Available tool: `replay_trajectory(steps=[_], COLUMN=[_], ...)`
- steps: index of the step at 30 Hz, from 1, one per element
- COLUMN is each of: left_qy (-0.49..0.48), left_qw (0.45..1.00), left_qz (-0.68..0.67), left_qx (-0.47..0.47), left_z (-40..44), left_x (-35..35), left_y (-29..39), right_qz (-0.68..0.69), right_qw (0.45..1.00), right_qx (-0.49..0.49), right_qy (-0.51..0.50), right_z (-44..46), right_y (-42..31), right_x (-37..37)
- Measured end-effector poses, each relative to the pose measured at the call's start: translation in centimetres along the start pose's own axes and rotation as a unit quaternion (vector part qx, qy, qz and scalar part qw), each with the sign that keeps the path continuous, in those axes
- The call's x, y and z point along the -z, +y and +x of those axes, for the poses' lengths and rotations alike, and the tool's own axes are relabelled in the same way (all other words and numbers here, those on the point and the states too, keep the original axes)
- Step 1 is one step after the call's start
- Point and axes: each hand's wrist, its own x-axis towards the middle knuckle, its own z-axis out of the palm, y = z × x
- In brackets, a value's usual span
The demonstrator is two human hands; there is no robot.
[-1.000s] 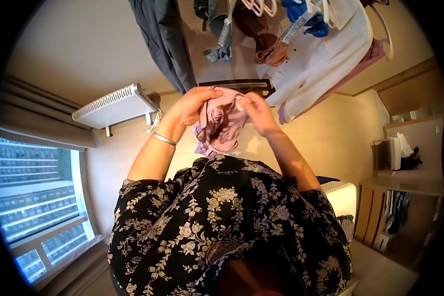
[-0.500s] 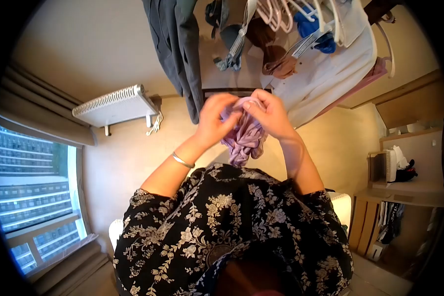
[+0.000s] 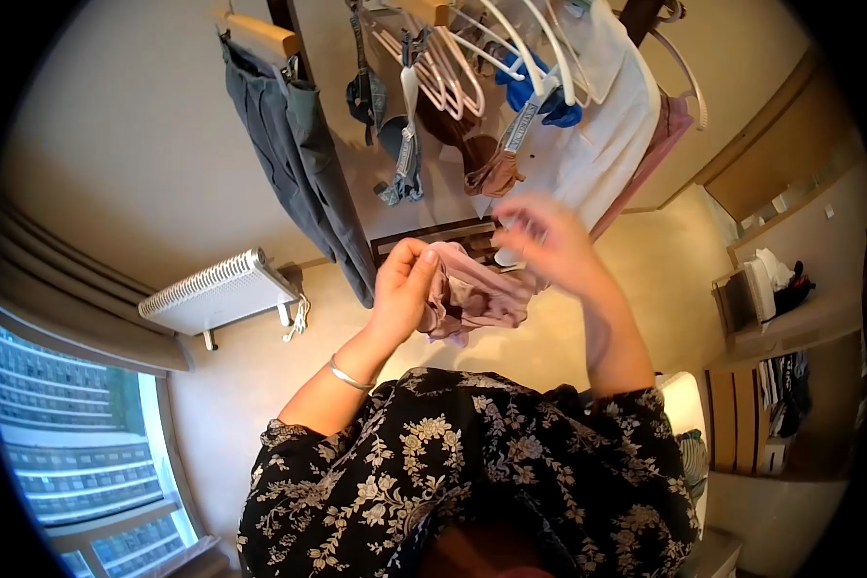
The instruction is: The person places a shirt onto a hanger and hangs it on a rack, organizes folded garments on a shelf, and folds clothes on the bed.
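My left hand (image 3: pixel 407 281) pinches the upper left edge of a small, soft pink garment (image 3: pixel 480 301), thumb against fingers. The crumpled cloth spreads to the right from that grip and hangs in folds; its exact kind is hard to make out. My right hand (image 3: pixel 547 241) is raised just above the garment's right side, blurred by motion, with thumb and fingers apart. Nothing shows clearly between those fingers. Behind the hands hang a brown bra (image 3: pixel 491 173) and a blue-grey bra (image 3: pixel 402 173).
Grey trousers (image 3: pixel 294 144) hang from a wooden hanger (image 3: pixel 260 34) at the left of the rack. White hangers (image 3: pixel 539 58) and a white garment (image 3: pixel 607 116) hang to the right. A white radiator (image 3: pixel 220 296) stands by the wall, near a window (image 3: pixel 87 443).
My right hand has come away from the garment and lifted. The cloth, bunched between both hands before, is now spread wider from my left hand. The view has tilted up toward the rack.
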Motion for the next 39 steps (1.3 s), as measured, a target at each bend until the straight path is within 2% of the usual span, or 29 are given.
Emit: replay_trajectory(steps=[3, 5, 6, 7, 8, 10, 11, 13, 14, 16, 18, 20, 22, 24, 25, 27, 29, 31, 33, 35, 38, 39], left_qy=[-0.024, -0.057, -0.07, -0.087, -0.084, -0.06, -0.062, -0.055, -0.055, -0.068, -0.063, -0.058, -0.055, -0.043, -0.036, -0.007, 0.016, 0.029, 0.034, 0.037, 0.027, 0.026], left_qw=[0.997, 0.995, 0.996, 0.99, 0.994, 0.997, 0.997, 0.996, 0.996, 0.995, 0.996, 0.996, 0.996, 0.996, 0.996, 0.997, 0.998, 0.997, 0.996, 0.986, 0.984, 0.975], left_qz=[0.071, 0.07, 0.045, -0.013, -0.019, 0.013, 0.014, 0.012, 0.014, 0.023, 0.022, 0.016, 0.025, 0.054, 0.058, 0.055, 0.056, 0.076, 0.081, 0.16, 0.178, 0.22], left_qx=[0.036, 0.04, 0.042, 0.114, 0.066, 0.036, 0.033, 0.064, 0.061, 0.065, 0.058, 0.067, 0.058, 0.051, 0.05, 0.045, 0.027, 0.013, 0.003, 0.035, -0.008, -0.008], left_z=[-0.6, -1.2, -1.4, -1.6, -1.7, -2.1, -2.3, -2.8, -3.0, -3.1, -3.2, -3.3, -3.0, -2.8, -2.5, -2.1, -1.2, -0.3, 0.5, 1.3, 3.6, 4.5], left_x=[-1.7, -2.9, -3.1, -2.9, -2.8, -3.7, -3.8, -4.0, -4.0, -3.7, -3.5, -3.4, -3.2, -3.2, -3.2, -2.9, -2.1, -1.6, -1.5, -1.4, -0.8, -0.3], left_y=[-0.5, -0.4, -0.4, 0.3, -0.4, 0.8, 1.3, 2.6, 3.0, 3.2, 3.3, 3.6, 3.5, 3.7, 4.0, 4.0, 3.6, 2.9, 3.1, 3.8, 3.3, 3.5], right_qz=[0.061, -0.043, -0.1, -0.157, -0.159, -0.242, -0.243, -0.371, -0.37, -0.291, -0.244, -0.284, -0.302, -0.19, -0.196, -0.119, -0.122, -0.057, 0.013, 0.007, 0.026, 0.025], right_qw=[0.978, 0.947, 0.944, 0.937, 0.935, 0.932, 0.931, 0.899, 0.899, 0.927, 0.943, 0.91, 0.895, 0.938, 0.925, 0.937, 0.927, 0.917, 0.914, 0.917, 0.918, 0.919], right_qx=[0.076, 0.173, 0.161, 0.15, 0.154, 0.045, 0.047, -0.056, -0.054, 0.009, -0.01, 0.053, 0.072, 0.026, 0.043, -0.025, -0.031, -0.002, -0.055, -0.095, -0.138, -0.16], right_qy=[0.187, 0.266, 0.271, 0.276, 0.278, 0.265, 0.267, 0.224, 0.227, 0.235, 0.226, 0.297, 0.321, 0.289, 0.323, 0.328, 0.353, 0.396, 0.403, 0.388, 0.372, 0.358], right_z=[4.6, 9.5, 11.7, 13.5, 14.6, 15.8, 17.1, 19.5, 19.9, 20.1, 20.1, 19.9, 19.3, 17.1, 15.8, 10.8, 6.1, 0.1, -5.9, -12.0, -18.9, -20.6], right_y=[-1.6, -1.4, -1.6, -2.1, -2.8, -4.2, -3.9, -2.7, -2.0, -1.4, -1.7, -2.2, -3.0, -3.9, -3.9, -4.5, -2.9, -1.7, -2.1, -0.2, -0.9, -1.5], right_x=[2.8, 5.0, 5.6, 5.9, 5.9, 6.6, 6.6, 6.5, 6.7, 7.1, 7.6, 8.2, 8.7, 8.8, 8.7, 9.2, 9.2, 7.9, 6.8, 6.5, 6.2, 6.1])
